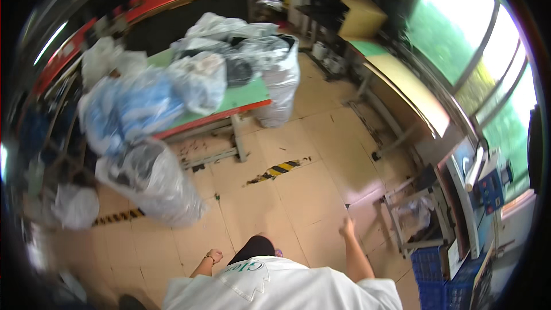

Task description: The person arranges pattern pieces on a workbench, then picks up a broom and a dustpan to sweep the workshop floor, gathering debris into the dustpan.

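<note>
My left hand point(215, 255) hangs low in front of my body, a bracelet at its wrist, with the fingers curled in and no object showing in them. Out to the right, my right hand point(347, 228) is held over the tiled floor, its fingers also curled and nothing visible in the grip. Neither hand touches anything. Ahead on the left, a green-topped table point(248, 96) with a red edge carries several stuffed plastic bags point(198, 80), one of them with blue contents point(146, 103).
A large filled clear bag point(158, 181) stands on the floor at left, and a tall whitish one point(278, 95) beside the table's right end. At right are a long workbench point(410, 83), a metal-framed stool point(419, 212) and blue crates point(430, 267). Striped tape point(278, 170) marks the floor.
</note>
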A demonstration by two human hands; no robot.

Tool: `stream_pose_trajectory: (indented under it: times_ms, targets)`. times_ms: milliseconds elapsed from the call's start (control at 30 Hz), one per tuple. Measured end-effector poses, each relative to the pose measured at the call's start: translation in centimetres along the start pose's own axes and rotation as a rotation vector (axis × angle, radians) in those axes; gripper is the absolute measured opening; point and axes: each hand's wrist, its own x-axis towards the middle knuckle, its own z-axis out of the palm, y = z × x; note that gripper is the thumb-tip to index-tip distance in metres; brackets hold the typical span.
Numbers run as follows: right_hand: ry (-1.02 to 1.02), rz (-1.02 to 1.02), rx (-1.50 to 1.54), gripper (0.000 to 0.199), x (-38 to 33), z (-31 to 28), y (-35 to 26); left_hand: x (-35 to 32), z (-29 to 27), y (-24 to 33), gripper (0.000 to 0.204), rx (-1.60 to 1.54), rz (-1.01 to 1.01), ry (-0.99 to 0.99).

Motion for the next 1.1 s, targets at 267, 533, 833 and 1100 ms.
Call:
stream_pose_trajectory:
  times_ms: [267, 533, 833, 1100]
  targets:
    - [-0.050, -0.439, 0.046, 0.042, 17.7, -6.0, -15.6, 16.8, -12.4, 26.3, 0.033, -0.167, 0.122, -0.473]
    - [-0.434, 0.506, -0.004, 0.038, 29.4, -5.2, 2.7, 11.9, -34.6, 75.1, 0.041, -0.693, 1.301, -0.169]
    - [-0.461, 0.268, -0.094, 0.037, 65.7, -17.0, -11.8, 6.1, -55.4, 99.6, 0.062, -1.086, 2.281, -1.351]
    - [-0.593, -0.154, -0.196, 0.036, 91.8, -19.7, -24.8, 17.5, -67.0, 108.5, 0.069, -1.281, 2.331, -0.794]
